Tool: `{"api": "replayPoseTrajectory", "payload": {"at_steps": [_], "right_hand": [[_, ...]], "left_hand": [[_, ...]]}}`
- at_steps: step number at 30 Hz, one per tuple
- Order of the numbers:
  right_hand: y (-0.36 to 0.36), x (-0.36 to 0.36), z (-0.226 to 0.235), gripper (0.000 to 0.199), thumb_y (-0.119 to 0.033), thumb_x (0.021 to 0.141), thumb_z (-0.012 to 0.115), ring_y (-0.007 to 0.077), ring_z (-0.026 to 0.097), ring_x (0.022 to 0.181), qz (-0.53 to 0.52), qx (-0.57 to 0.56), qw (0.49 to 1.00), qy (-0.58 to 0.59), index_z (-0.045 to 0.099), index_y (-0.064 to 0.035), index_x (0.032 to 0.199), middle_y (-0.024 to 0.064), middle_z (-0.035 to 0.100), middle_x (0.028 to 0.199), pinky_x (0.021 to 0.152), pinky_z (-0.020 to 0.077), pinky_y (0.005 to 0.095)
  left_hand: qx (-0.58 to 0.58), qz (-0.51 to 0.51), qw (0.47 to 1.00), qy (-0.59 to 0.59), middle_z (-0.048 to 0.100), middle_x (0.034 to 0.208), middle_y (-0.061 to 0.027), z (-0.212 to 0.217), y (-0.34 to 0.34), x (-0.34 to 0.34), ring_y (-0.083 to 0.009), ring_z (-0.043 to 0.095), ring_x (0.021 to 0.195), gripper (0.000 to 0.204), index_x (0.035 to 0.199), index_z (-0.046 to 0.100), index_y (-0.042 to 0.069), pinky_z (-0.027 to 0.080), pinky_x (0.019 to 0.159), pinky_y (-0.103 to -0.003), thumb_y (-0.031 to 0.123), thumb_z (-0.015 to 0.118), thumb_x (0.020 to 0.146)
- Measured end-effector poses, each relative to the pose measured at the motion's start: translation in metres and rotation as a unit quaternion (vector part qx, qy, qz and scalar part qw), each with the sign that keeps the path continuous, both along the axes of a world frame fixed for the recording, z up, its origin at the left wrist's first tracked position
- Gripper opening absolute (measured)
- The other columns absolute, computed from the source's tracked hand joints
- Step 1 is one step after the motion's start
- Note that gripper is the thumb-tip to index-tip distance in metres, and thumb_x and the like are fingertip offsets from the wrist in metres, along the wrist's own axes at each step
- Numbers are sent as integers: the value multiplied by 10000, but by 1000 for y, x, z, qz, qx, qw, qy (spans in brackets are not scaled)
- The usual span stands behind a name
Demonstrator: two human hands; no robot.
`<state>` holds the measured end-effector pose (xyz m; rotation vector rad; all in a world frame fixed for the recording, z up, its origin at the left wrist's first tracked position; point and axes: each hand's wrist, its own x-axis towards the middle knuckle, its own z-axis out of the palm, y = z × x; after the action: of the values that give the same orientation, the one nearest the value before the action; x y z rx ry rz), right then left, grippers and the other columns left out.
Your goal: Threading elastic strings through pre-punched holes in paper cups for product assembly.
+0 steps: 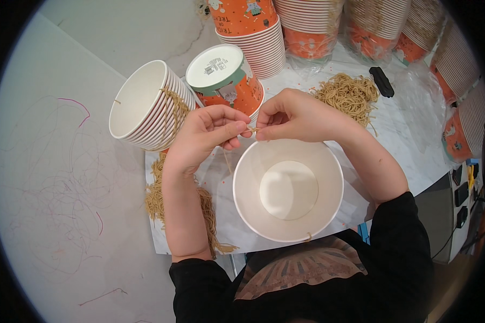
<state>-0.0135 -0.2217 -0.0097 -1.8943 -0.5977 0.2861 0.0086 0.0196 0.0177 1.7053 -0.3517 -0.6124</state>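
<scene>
A round white paper bucket (246,188) stands upright before me with its mouth facing up. At its far rim, my left hand (207,132) and my right hand (293,116) meet fingertip to fingertip. Both pinch a short piece of tan cord (252,130) there, and a strand hangs below the left fingers. Whether the cord passes through the bucket wall is hidden by the right fingers. On the near rim a small cord end (309,237) shows. Tan cord lengths (156,196) lie under and beside my left forearm.
A leaning stack of nested white buckets (137,105), draped with cord, stands at left. Beside it is an upside-down orange bucket (231,91). More bucket stacks (310,27) line the back and right. A cord pile (350,97) and a black cutter-like tool (381,82) lie right of centre.
</scene>
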Motion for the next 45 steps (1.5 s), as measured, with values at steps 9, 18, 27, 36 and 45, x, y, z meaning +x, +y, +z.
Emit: {"api": "replayPoseTrajectory", "payload": {"at_steps": [9, 18, 27, 36, 45], "right_hand": [[1, -1, 2, 214, -209, 876, 766, 96, 636, 660, 1, 0, 1000, -4, 745, 4, 867, 46, 706, 733, 587, 495, 274], [0, 1, 0, 165, -175, 861, 761, 95, 610, 627, 8, -17, 999, -39, 728, -16, 834, 29, 682, 700, 574, 480, 283], [-1, -2, 5, 130, -141, 832, 759, 92, 619, 621, 22, -24, 999, -27, 724, -21, 793, 28, 680, 681, 569, 479, 277], [-3, -2, 9, 168, -158, 878, 772, 62, 649, 674, 22, -41, 999, 4, 743, 2, 838, 13, 712, 729, 642, 513, 237], [-2, -2, 6, 189, -192, 846, 772, 99, 643, 621, 13, -17, 1000, 10, 761, -5, 821, 50, 710, 700, 572, 500, 278]], "left_hand": [[13, -23, 998, -49, 704, 856, -8, -4, -5, -5, -42, 607, 686, 102, 990, 701, 18, 457, 602, -186, 89, 722, 920], [-22, 13, 996, -82, 682, 830, 19, -11, -9, -4, -24, 583, 698, 56, 915, 704, 21, 469, 635, -200, 56, 704, 870], [-6, 11, 996, -91, 694, 790, 10, -9, -8, -7, -17, 566, 671, 62, 877, 693, 41, 422, 595, -182, 65, 720, 826], [36, 9, 997, -75, 680, 798, 43, -4, -11, -9, -6, 580, 678, 156, 942, 721, 13, 452, 613, -190, 131, 794, 872], [47, -28, 994, -95, 726, 771, -15, -4, -14, -11, -19, 608, 671, 145, 847, 731, -3, 434, 593, -181, 122, 802, 866]]}}
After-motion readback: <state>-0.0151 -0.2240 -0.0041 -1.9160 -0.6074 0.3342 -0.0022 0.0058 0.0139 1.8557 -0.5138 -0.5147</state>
